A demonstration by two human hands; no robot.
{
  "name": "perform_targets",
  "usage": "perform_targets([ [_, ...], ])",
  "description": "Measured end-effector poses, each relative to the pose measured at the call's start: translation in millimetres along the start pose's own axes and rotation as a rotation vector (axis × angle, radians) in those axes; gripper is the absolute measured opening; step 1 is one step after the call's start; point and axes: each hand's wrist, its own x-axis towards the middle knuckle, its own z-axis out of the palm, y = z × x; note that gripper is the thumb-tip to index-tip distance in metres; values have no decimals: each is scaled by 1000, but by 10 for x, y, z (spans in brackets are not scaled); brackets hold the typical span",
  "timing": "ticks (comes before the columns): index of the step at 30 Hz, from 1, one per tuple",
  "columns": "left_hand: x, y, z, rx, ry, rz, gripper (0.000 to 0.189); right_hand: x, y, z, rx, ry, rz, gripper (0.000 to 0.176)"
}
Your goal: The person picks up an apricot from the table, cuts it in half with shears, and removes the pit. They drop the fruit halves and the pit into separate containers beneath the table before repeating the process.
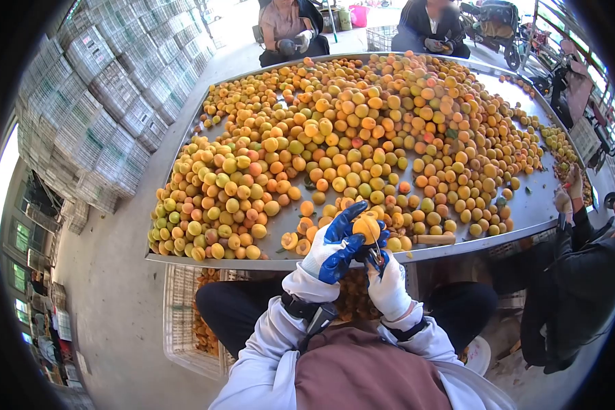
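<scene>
Metal table (536, 205) under open shed, raised rim keeping apricot heap (362, 130) from rolling off. Left hand (335, 249) at table's near edge, gloved fingers curled round held apricot (366, 227), steadying it. Right hand (387, 283) just beneath, fingers bunched; whether pinching thin tool, cannot tell. Crate (178, 307) below table.

Figure: Open-air fruit-processing yard.
A large rimmed metal table (547, 205) fills the centre, heaped with loose apricots (348, 137). Two seated workers (290, 27) at 12 o'clock and another person (581, 273) at 3 o'clock sit along its edges. Plastic crates (109, 102) stand stacked high at 10 o'clock, a crate holding fruit (178, 301) sits under the table at 7 o'clock, and bare concrete floor (116, 307) lies in daylight.
</scene>
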Motion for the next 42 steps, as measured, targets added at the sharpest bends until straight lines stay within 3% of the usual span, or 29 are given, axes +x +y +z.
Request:
perform_targets([
  [6,60,73,-36,272,-51,72,88,41,16,-161,14,-42,-46,12],
  [9,87,354,44,807,-166,183,95,119,-57,-336,6,-173,-42,11],
  [10,80,433,121,804,-163,186,95,112,-49,-336,3,-177,-44,11],
  [12,63,547,247,1145,-248,161,96,117,-18,-307,-34,-140,-77,10],
  [13,118,453,171,1277,-322,318,94,111,-24,-292,-36,-141,-81,10],
  [16,50,409,285,1002,-223,349,81,91,-12,-225,20,-39,-127,10],
  [17,55,158,221,509,-135,340,64,76,36,-185,38,3,-118,9],
  [18,27,-16,164,508,-141,343,64,56,62,-161,55,43,-106,9],
  [20,-17,-247,61,209,98,221,69,35,59,-148,11,45,-116,10],
  [21,-24,-285,13,205,99,229,69,22,62,-140,-22,33,-106,12],
  [23,-60,-360,-89,394,107,-19,48,-3,158,-101,-32,6,-85,19],
  [27,-57,-287,81,422,194,33,40,21,157,-79,3,51,-144,10],
  [29,-53,-186,138,843,140,267,45,17,195,-88,86,40,-137,10],
  [30,-30,-131,148,839,138,263,45,5,220,-103,82,41,-132,10],
  [32,39,15,138,1226,7,513,48,-23,264,-137,54,-19,-34,17],
  [33,53,88,137,1330,-13,493,50,-23,250,-160,50,-21,-30,17],
  [38,105,68,46,1237,-88,523,49,-17,153,-193,43,-51,-51,16],
  [41,26,-220,74,460,12,211,45,-23,202,-125,32,-4,-28,15],
  [42,7,-336,33,459,12,213,45,-16,188,-123,31,-4,-30,15],
])
